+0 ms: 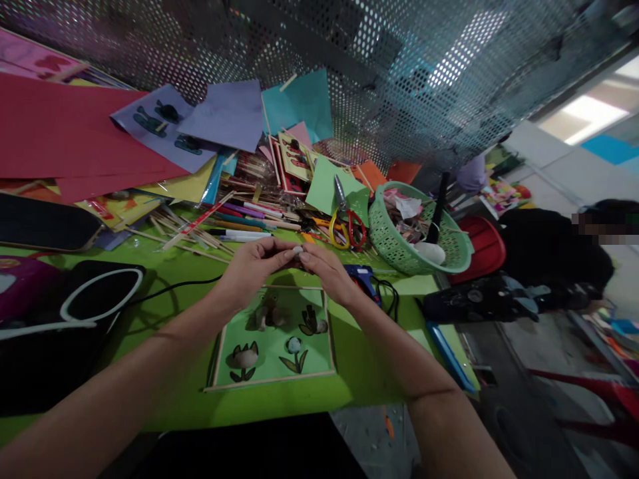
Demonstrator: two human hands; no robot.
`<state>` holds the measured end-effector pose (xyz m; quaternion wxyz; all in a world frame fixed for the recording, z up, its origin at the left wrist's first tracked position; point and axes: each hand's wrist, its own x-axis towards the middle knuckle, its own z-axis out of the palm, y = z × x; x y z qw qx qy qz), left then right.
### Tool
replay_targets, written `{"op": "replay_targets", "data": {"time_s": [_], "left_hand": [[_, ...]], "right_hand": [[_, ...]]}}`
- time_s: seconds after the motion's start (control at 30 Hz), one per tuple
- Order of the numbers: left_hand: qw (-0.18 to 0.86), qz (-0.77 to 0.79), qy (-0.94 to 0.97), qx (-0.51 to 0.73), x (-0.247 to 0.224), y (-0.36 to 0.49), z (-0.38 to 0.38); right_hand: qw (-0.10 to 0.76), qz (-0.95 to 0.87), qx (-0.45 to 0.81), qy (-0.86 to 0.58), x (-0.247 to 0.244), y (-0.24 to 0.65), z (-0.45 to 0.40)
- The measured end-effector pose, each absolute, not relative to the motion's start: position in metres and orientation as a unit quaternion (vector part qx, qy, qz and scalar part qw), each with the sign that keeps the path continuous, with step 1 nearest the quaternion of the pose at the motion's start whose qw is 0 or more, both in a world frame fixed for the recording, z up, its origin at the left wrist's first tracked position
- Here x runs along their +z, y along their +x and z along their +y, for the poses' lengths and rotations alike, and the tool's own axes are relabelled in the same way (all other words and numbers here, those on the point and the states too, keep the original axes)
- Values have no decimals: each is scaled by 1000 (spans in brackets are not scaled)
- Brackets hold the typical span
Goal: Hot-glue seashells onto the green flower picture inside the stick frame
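My left hand [253, 265] and my right hand [328, 267] meet above the far edge of a framed picture. Between their fingertips they pinch a small pale grey pebble [298, 251]; the fingers cover most of it. Below lies the green picture card [272, 346], edged with thin wooden sticks. On it are a tulip shape with a stone [245, 356], a round flower with a bluish stone [294, 344], and a dark plant shape [310, 320] beside a small stone. A blurred brownish shape [269, 314] sits near its top.
Behind my hands lie pens [244, 234], wooden sticks [194, 233], scissors [344, 216] and coloured paper [100, 133]. A blue glue gun [363, 278] with a black cord is right of my right hand, near a green basket [389, 236]. A person [549, 246] is at the right.
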<state>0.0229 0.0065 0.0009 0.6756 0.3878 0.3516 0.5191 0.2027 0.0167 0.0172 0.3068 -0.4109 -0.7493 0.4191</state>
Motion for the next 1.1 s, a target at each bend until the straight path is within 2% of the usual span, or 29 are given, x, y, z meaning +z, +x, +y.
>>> {"op": "replay_targets", "data": {"time_s": [0.2,0.67,1.1], "left_hand": [[650,361,424,518,3,23,5],[665,357,403,517,1,22,6],[651,361,421,518,-5,23,8]], "right_hand": [[303,-745,418,-423,17,200,15],[292,-752,422,-414,16,204,17],[287,-779,350,-434,12,202,19]]}}
